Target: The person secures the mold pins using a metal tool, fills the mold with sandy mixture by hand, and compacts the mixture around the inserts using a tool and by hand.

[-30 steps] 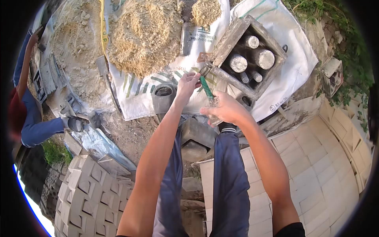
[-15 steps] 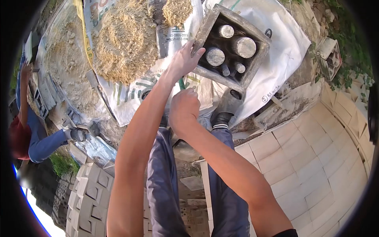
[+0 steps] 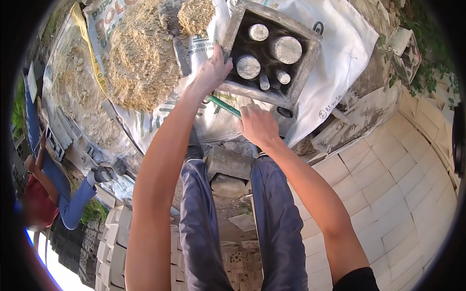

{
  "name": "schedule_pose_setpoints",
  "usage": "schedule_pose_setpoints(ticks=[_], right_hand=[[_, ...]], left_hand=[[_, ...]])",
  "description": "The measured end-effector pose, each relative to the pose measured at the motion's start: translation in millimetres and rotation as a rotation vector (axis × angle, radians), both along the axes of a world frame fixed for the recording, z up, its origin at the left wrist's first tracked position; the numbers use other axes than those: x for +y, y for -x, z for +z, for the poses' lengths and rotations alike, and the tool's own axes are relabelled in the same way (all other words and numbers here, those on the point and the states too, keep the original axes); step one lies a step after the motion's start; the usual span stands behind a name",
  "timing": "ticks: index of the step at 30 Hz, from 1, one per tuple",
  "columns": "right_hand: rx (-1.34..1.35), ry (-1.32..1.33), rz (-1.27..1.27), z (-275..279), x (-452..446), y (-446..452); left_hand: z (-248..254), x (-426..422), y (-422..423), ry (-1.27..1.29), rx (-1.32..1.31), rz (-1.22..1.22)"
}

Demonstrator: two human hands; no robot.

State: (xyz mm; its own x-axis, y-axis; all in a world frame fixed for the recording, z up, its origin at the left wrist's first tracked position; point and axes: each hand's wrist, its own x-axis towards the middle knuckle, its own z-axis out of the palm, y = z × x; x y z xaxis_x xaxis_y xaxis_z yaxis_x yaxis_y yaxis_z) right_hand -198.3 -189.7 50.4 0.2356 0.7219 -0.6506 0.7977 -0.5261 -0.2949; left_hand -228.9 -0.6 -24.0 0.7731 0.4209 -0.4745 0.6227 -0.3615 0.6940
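Note:
A square, grey mould box [image 3: 303, 82] with several round cores standing inside lies tilted across the white sacking at the top. My left hand [image 3: 211, 70] grips its left wall near the lower left corner, thumb towards the rim. A green braided rope [image 3: 224, 105] runs from just below that corner to my right hand [image 3: 260, 125], whose fingers are closed around its end. The right hand is just below the box's near wall, above my feet. The rope's end inside my fist is hidden.
A heap of sandy mix [image 3: 141, 63] and a flat metal tool [image 3: 181, 53] are left of the box. Pale blocks [image 3: 369, 194] are stacked at right and a grey block [image 3: 228, 167] sits between my legs. Another person [image 3: 43, 194] is at far left.
My right hand has moved right, and the green rope now slants out to it. My left hand stays at the box's left wall. The person at left has shifted their arms.

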Motion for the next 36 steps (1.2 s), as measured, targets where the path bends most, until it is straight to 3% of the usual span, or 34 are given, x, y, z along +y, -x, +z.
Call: schedule_pose_setpoints(ticks=[1,3,5,7,8,11,15,17,23,25,29,33,35,36], right_hand=[[0.005,0.003,-0.01,-14,-10,-1],[-0.159,-0.251,0.108,-39,-29,3],[-0.172,-0.149,0.138,-59,-35,9],[-0.36,-0.259,0.031,-77,-39,12],[-0.234,-0.037,-0.019,-85,-40,14],[-0.227,0.067,0.0,-103,-41,20],[-0.256,-0.058,-0.091,-129,-47,31],[-0.397,-0.125,-0.076,-143,-47,34],[-0.274,-0.03,-0.101,-139,-44,31],[-0.123,0.151,-0.126,-146,-37,31],[-0.149,-0.109,-0.276,-159,-44,34],[-0.093,0.074,-0.184,-167,-45,40],[0.179,0.009,-0.477,-150,-38,24],[0.176,0.0,-0.479,-151,-38,25]], left_hand=[[-1,1,-1,0.003,0.005,-0.01],[-1,-1,-1,-0.009,0.006,0.002],[1,0,-2,-0.006,0.009,-0.008],[2,-1,-4,0.002,0.09,0.002],[3,0,-4,0.02,0.081,0.003],[-1,-2,-3,-0.025,0.062,0.019],[7,-3,-7,0.005,0.115,0.041],[0,-3,-5,-0.005,0.105,0.04],[-8,-6,0,-0.066,0.018,0.053],[-10,-8,1,-0.048,-0.038,0.079],[-27,-1,9,-0.089,-0.106,0.015],[-15,-3,4,-0.048,0.045,0.035],[-8,-8,0,-0.064,0.041,0.036],[-6,-7,-1,-0.078,0.035,0.039]])
